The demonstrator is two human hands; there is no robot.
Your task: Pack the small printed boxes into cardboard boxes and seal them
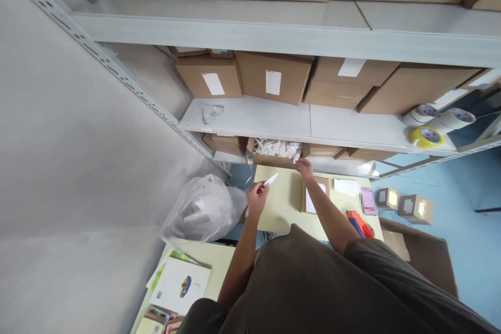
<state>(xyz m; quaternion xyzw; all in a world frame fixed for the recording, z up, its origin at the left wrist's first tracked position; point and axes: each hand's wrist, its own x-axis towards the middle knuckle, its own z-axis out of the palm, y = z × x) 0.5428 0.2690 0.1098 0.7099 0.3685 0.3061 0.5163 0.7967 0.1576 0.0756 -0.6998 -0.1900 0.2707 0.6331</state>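
Note:
Above the left side of the pale yellow table [281, 219], my left hand [257, 195] is closed around a white, pointed, folded paper piece [271, 179]. My right hand [304, 168] is at the front edge of an open cardboard box [274, 160] on the low shelf. Its fingers are pinched together on a white paper piece [296, 158] at the box's corner. Many similar white pieces [276, 147] fill that box in a loose heap. Under my right forearm lies a flat cardboard box [303, 198] with a white sheet on top.
Grey shelving [250, 117] with cardboard boxes stands ahead. Tape rolls [428, 136] and glasses [211, 113] rest on its middle shelf. A red tape dispenser [362, 224] and a pink item [368, 201] lie at the table's right. To the left stands a clear plastic bag [207, 209].

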